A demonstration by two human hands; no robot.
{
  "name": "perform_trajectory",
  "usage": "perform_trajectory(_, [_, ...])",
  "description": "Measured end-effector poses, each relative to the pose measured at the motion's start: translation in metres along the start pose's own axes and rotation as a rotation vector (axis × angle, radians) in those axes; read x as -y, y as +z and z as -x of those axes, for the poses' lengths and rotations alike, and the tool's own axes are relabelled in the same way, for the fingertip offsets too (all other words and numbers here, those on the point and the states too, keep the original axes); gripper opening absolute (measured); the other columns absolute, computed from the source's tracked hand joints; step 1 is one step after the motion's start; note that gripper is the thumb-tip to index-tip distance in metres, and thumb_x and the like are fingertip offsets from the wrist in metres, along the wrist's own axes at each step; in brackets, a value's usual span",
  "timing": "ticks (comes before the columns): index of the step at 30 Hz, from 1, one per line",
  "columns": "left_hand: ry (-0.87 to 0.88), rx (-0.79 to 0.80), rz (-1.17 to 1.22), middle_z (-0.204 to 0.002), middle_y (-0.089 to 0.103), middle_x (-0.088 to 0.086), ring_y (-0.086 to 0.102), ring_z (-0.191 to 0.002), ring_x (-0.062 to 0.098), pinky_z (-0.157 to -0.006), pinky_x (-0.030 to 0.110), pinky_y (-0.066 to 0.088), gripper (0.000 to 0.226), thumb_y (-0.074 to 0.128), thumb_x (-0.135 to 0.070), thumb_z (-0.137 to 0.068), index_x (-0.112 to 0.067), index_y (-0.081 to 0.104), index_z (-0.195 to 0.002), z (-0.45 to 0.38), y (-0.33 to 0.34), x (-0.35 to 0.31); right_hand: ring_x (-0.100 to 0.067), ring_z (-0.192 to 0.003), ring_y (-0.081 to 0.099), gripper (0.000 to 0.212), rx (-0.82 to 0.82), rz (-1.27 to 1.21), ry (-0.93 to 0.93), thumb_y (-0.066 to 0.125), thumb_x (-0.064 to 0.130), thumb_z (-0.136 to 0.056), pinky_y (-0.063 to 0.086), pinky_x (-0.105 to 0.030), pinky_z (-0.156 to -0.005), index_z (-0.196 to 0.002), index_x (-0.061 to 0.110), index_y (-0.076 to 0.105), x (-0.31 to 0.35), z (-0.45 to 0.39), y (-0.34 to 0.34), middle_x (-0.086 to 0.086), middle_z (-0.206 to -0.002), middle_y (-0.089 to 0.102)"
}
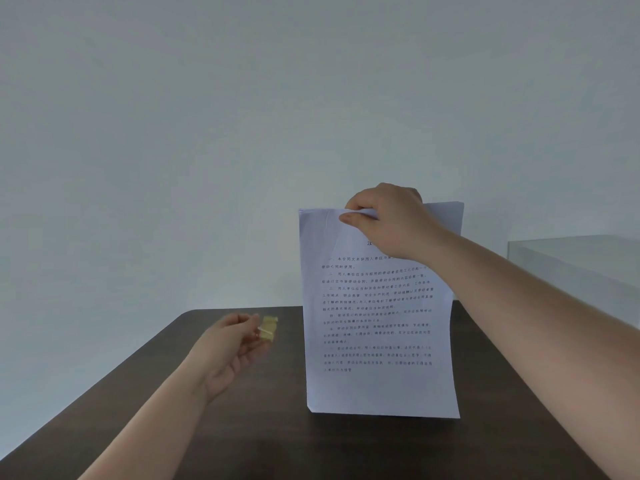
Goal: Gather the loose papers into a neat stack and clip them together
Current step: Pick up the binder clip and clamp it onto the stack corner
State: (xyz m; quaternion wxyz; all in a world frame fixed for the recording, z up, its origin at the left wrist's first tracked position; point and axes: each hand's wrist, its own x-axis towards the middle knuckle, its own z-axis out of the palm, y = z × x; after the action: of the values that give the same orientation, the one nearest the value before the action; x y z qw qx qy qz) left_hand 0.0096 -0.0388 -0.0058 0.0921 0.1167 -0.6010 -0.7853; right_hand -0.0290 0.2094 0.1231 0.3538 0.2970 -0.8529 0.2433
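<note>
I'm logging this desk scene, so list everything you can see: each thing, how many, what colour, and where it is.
papers: one stack, sheet count unclear, white with black print, held upright by the top edge, bottom edge on the table, right of centre.
clip: one, yellow, blurred, held above the table, left of the papers.
table: one, dark brown, across the lower view.
box: one, pale and see-through looking, far right.
wall: one, pale grey, behind everything.
right hand: one, fingers pinching the papers' top edge.
left hand: one, fingers holding the clip.
</note>
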Motion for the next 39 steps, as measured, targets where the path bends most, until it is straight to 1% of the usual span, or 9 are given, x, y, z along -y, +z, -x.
perform_trajectory(3, [0.242,-0.038,-0.011,-0.087,0.063,0.016,0.065,-0.076,0.022,-0.076,0.029,0.060,0.021,0.056,-0.012,-0.096,-0.007,0.052,-0.076,0.004,0.017,-0.018,-0.013,-0.083,0.054,0.025,0.014,-0.003,0.005,0.051,0.035,-0.095,0.031,-0.037,-0.099,-0.091,0.019,0.070,-0.001,-0.001,-0.001,0.017,-0.059,0.051])
perform_trajectory(6, [0.412,-0.007,0.069,-0.100,0.067,0.017,0.069,-0.090,0.026,-0.091,0.035,0.052,0.010,0.056,-0.014,-0.096,-0.004,0.056,-0.099,0.012,0.031,-0.036,-0.018,-0.087,0.057,0.024,0.018,-0.002,0.013,0.051,0.035,-0.095,0.031,-0.036,-0.097,-0.090,0.019,0.070,-0.001,-0.002,-0.001,0.015,-0.057,0.052])
perform_trajectory(8, [0.437,0.061,0.089,-0.100,0.073,0.012,0.070,-0.097,0.024,-0.094,0.033,0.051,0.020,0.056,-0.015,-0.096,-0.003,0.060,-0.112,0.015,0.037,-0.046,-0.019,-0.094,0.059,0.025,0.013,0.000,0.016,0.051,0.035,-0.095,0.029,-0.034,-0.095,-0.091,0.019,0.069,-0.002,-0.002,-0.001,0.010,-0.064,0.060])
perform_trajectory(11, [0.449,0.160,0.058,-0.095,0.077,0.006,0.071,-0.097,0.018,-0.093,0.026,0.055,0.019,0.055,-0.014,-0.096,-0.006,0.072,-0.101,0.016,0.044,-0.054,-0.019,-0.094,0.058,0.025,0.007,0.004,0.012,0.051,0.035,-0.095,0.029,-0.034,-0.095,-0.090,0.019,0.069,-0.001,-0.003,0.000,0.008,-0.069,0.062])
perform_trajectory(17, [0.471,0.200,0.147,-0.093,0.078,0.005,0.074,-0.089,0.014,-0.090,0.026,0.056,0.018,0.055,-0.007,-0.095,-0.004,0.071,-0.100,0.016,0.048,-0.059,-0.018,-0.092,0.058,0.024,-0.001,-0.003,0.022,0.051,0.036,-0.094,0.028,-0.031,-0.091,-0.090,0.020,0.069,-0.005,-0.002,-0.002,0.005,-0.077,0.068])
perform_trajectory(21, [0.546,0.148,0.076,-0.089,0.078,0.006,0.073,-0.091,0.018,-0.092,0.029,0.056,0.014,0.059,-0.005,-0.092,-0.005,0.072,-0.096,0.016,0.052,-0.059,-0.016,-0.081,0.055,0.022,0.019,0.015,0.052,0.052,0.036,-0.094,0.029,-0.033,-0.092,-0.077,0.024,0.061,-0.009,-0.002,-0.002,0.011,-0.056,0.053])
perform_trajectory(28, [0.673,0.104,-0.090,-0.080,0.079,-0.005,0.072,-0.089,0.015,-0.089,0.026,0.053,0.016,0.066,-0.003,-0.086,-0.017,0.075,-0.083,0.021,0.064,-0.059,-0.015,-0.087,0.052,0.026,0.033,0.012,0.046,0.052,0.036,-0.094,0.028,-0.034,-0.094,-0.084,0.017,0.067,-0.009,-0.005,-0.002,0.011,-0.062,0.054])
perform_trajectory(34, [0.698,0.071,-0.091,-0.079,0.078,-0.005,0.073,-0.091,0.017,-0.086,0.022,0.052,0.013,0.068,-0.004,-0.085,-0.015,0.075,-0.084,0.019,0.065,-0.063,-0.016,-0.096,0.054,0.024,0.009,-0.011,0.015,0.053,0.036,-0.093,0.026,-0.031,-0.092,-0.089,0.019,0.069,-0.007,-0.006,-0.004,0.001,-0.087,0.070])
perform_trajectory(39, [0.707,0.033,-0.094,-0.077,0.078,-0.007,0.074,-0.091,0.020,-0.079,0.013,0.055,0.012,0.068,-0.004,-0.085,-0.014,0.075,-0.085,0.016,0.059,-0.063,-0.015,-0.091,0.054,0.025,0.010,-0.021,0.029,0.054,0.036,-0.093,0.027,-0.032,-0.093,-0.088,0.018,0.070,-0.010,-0.006,-0.007,0.008,-0.075,0.064])
